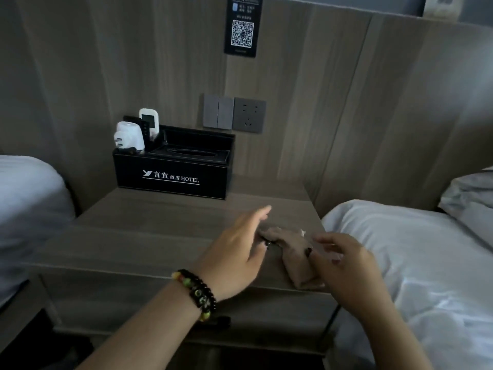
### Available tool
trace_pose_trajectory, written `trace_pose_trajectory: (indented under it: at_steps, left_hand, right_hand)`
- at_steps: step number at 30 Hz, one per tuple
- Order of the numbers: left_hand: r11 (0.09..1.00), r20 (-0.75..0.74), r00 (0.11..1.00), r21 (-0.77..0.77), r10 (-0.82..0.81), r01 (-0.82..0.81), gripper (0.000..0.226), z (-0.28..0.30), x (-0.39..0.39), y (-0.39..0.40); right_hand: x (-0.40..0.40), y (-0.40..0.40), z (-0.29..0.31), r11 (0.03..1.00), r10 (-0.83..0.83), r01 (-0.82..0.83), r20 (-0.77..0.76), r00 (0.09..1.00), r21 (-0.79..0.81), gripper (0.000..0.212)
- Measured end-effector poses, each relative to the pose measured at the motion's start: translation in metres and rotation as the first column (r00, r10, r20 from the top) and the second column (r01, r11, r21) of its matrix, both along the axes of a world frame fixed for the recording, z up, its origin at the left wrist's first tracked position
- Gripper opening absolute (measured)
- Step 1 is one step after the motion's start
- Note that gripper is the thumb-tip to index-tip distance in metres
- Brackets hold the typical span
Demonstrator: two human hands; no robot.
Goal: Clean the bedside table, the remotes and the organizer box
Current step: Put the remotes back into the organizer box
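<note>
The left hand (240, 244) reaches forward with fingers straight and relaxed, holding nothing (a beaded bracelet (196, 292) circles its wrist). Just right of it, the right hand (346, 265) curls its fingers in a pinching grip.

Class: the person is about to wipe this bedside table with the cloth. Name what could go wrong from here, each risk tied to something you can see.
1. The cloth lies bunched at the bedside table front right corner, partly over the edge; it could slip off.
2. The white remote and white plug adapter stand upright in the organizer box; nudging the box could topple them.
</note>
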State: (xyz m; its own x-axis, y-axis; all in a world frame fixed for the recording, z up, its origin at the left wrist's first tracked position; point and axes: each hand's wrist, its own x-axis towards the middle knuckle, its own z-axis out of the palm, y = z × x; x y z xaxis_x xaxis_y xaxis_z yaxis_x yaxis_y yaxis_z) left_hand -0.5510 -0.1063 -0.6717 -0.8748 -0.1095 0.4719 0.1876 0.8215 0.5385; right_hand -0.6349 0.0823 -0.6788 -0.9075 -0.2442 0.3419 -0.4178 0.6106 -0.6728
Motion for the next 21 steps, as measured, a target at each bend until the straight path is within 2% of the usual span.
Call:
trace_pose_trajectory:
  at_steps: [2,5,8,11,13,15,16,18,21]
  left_hand:
    - [0.999,-0.027,0.999,-0.028,-0.041,0.041,0.051,-0.003,-0.001,0.023]
    - [0.993,-0.107,0.993,-0.110,-0.042,0.030,0.030,-0.014,0.001,0.051]
    - [0.999,-0.146,0.988,-0.016,0.042,-0.045,0.030,-0.024,0.001,0.064]
    - [0.994,-0.135,0.985,0.012,0.111,-0.110,0.037,-0.025,-0.001,0.065]
    - [0.988,-0.128,0.981,-0.016,0.148,-0.152,0.029,-0.025,-0.005,0.061]
    - [0.986,-0.167,0.972,0.000,0.163,-0.165,0.011,-0.023,-0.009,0.054]
    - [0.984,-0.179,0.968,0.044,0.177,-0.172,0.005,-0.021,-0.011,0.050]
    - [0.955,-0.126,0.965,0.220,0.231,-0.200,0.008,-0.014,-0.013,0.043]
    - [0.875,-0.025,0.969,0.436,0.245,-0.210,0.010,0.005,-0.013,0.037]
  right_hand:
    - [-0.002,0.002,0.000,0.999,0.016,-0.015,-0.027,0.999,0.051,0.023]
    - [-0.006,0.006,-0.006,1.000,-0.013,0.014,-0.094,0.996,0.015,0.018]
    - [-0.009,0.009,-0.007,0.996,-0.019,0.014,-0.053,0.998,-0.084,0.015]
    - [-0.010,0.012,-0.006,0.967,0.051,-0.036,0.052,0.997,-0.252,0.027]
    - [-0.008,0.012,-0.006,0.930,0.133,-0.106,0.054,0.990,-0.352,0.032]
    - [-0.009,0.012,-0.005,0.886,0.229,-0.183,0.059,0.972,-0.426,0.030]
    - [-0.010,0.012,-0.003,0.860,0.273,-0.212,0.068,0.960,-0.465,0.030]
    - [-0.013,0.014,-0.002,0.834,0.308,-0.246,0.048,0.950,-0.495,0.033]
    - [-0.016,0.011,-0.003,0.871,0.289,-0.263,-0.002,0.957,-0.415,0.040]
